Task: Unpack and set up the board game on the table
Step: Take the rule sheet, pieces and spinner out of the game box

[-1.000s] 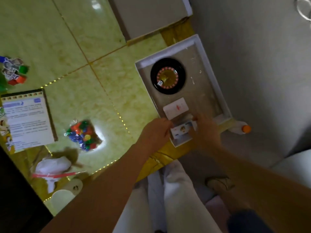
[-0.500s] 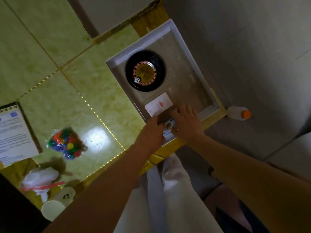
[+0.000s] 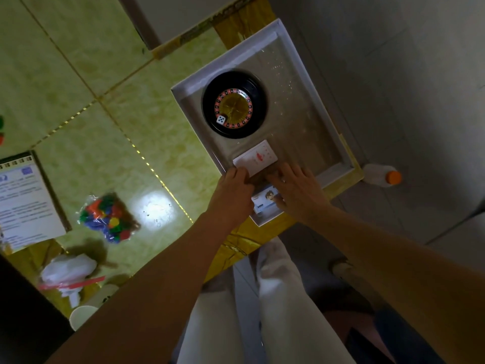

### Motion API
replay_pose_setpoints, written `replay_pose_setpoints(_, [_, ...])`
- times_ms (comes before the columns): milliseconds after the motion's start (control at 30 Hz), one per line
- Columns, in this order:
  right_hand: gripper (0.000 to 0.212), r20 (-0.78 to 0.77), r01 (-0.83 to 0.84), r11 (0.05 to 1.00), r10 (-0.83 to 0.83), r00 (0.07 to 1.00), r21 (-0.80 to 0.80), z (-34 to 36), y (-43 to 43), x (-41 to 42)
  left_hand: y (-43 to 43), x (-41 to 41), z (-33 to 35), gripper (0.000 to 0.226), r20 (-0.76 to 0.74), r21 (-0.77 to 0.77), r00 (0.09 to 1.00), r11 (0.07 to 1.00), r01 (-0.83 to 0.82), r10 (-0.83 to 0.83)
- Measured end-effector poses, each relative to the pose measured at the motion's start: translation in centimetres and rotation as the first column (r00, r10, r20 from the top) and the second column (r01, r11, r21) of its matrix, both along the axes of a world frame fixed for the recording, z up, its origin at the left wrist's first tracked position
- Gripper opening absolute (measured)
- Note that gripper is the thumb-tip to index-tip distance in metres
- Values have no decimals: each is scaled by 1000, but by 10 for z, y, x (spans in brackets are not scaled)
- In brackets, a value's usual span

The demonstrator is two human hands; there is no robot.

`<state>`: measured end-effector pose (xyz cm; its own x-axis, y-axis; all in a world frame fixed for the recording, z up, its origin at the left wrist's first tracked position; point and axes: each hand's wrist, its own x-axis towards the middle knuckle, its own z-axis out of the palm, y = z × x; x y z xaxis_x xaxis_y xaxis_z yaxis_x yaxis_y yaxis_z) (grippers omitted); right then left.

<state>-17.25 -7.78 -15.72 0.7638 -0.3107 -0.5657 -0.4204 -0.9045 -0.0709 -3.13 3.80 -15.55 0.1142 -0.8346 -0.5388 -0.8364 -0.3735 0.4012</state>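
Green tiled table (image 3: 105,74) bears a shallow white cardboard box (image 3: 225,57) whose flat white card pack (image 3: 258,157) lies crosswise just beyond both hands: left hand (image 3: 231,195) at its corner, grip unclear, right hand (image 3: 299,190) spread flat.

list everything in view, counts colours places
table: one, green, under everything
game box: one, white, table's right edge
roulette wheel: one, black, in box
die: one, white, on wheel
red-marked card: one, white, beside wheel
cartoon card: one, pale, box's near end
bag of pieces: one, multicoloured, on table
printed sheet: one, white, table's left
plastic bag: one, white, near corner
cup: one, white, beside plastic bag
bottle: one, orange-capped, on floor
left hand: one, at red-marked card
right hand: one, spread, at cartoon card
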Motion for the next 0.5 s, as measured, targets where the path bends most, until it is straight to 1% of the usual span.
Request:
replay_pose_setpoints(33, [58, 24, -2, 1000, 2, 1000, 0, -2, -1, -3, -1, 0, 0, 28, 7, 16, 1000, 1000, 6, -6])
replay_pose_setpoints(100, [60, 24, -6, 999, 5, 1000, 33, -2, -3, -2, -2, -1, -1, 28, 19, 29, 1000, 1000, 2, -3])
replay_pose_setpoints(233, [61, -49, 26, 992, -21, 999, 119, -1, -4, 15, 0, -5, 1, 29, 15, 40, 999, 999, -32, 32])
replay_pose_setpoints(367, [63, -39, -43, 994, 47, 998, 100, -2, -8, 28, 1, -6, 2, 30, -7, 35, 997, 997, -71, 71])
replay_pose_setpoints(500, [61, -16, -111, 992, 112, 994, 66, -3, -9, 31, 0, -6, -1, 29, -10, 47, 996, 995, -93, 94])
